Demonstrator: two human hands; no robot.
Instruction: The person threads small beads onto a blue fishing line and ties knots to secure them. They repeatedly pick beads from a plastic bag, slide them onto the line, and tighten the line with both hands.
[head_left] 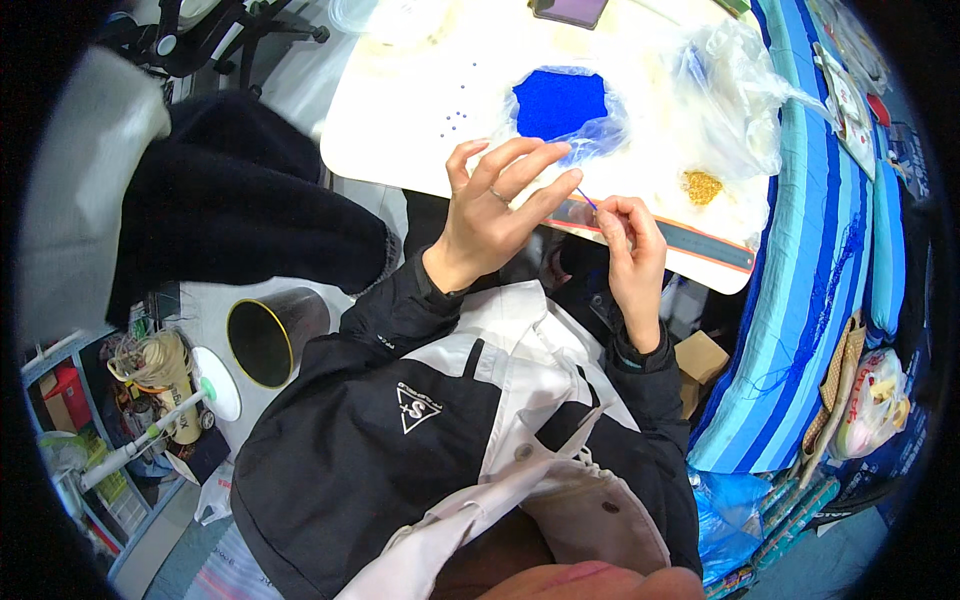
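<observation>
Between my hands runs a short, thin blue strand (587,199); I cannot make out whether it is beaded. My right hand (636,258) pinches its lower end between thumb and fingers. My left hand (492,212), with a ring on one finger, has its fingers spread, and one fingertip lies at or very near the strand's upper end. Just beyond the left fingers, a clear plastic bag (603,137) lies opened around a heap of tiny bright blue beads (560,103). Several loose dark blue beads (455,128) are scattered on the white table (400,90) to the left.
A dark ruler (690,243) lies along the table's near edge. Gold beads (702,187) sit in plastic at the right, below a crumpled clear bag (735,90). Striped blue fabric (775,330) runs down the right side. A black bin (270,335) stands at the left.
</observation>
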